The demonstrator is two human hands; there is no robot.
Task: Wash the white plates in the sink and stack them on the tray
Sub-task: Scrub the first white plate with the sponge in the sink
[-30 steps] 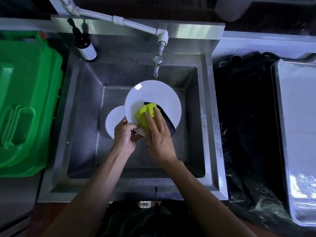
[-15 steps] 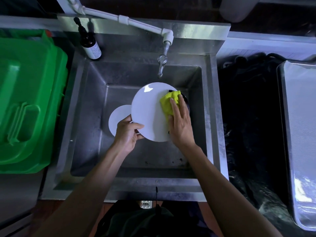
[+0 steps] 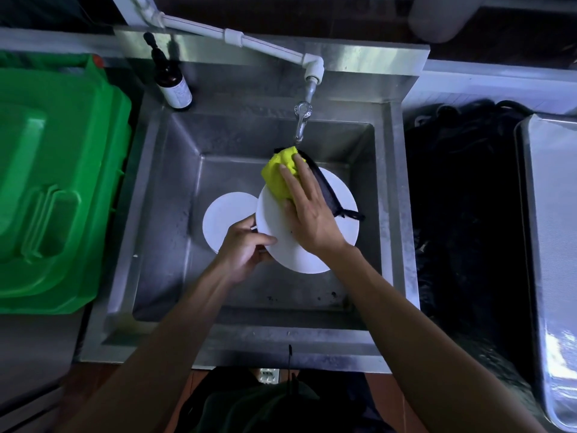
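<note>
A white plate [image 3: 299, 254] is held tilted over the steel sink [image 3: 162, 189]. My left hand [image 3: 245, 248] grips its left rim. My right hand [image 3: 307, 214] presses a yellow and dark sponge cloth [image 3: 278, 176] against the plate's upper edge, just below the tap. A second white plate [image 3: 223, 218] lies on the sink floor to the left, partly hidden behind the held plate and my left hand. The metal tray [image 3: 552, 245] lies at the far right with nothing on its visible part.
A tap [image 3: 302, 118] on a white pipe hangs over the basin's back. A dark pump bottle [image 3: 171, 82] stands at the sink's back left corner. A green plastic bin [image 3: 53, 182] fills the left side. Black bagging [image 3: 462, 229] lies between sink and tray.
My right hand has swept the sponge from the plate's lower middle round to its right side and then up to its top edge. The left hand keeps its grip on the rim.
</note>
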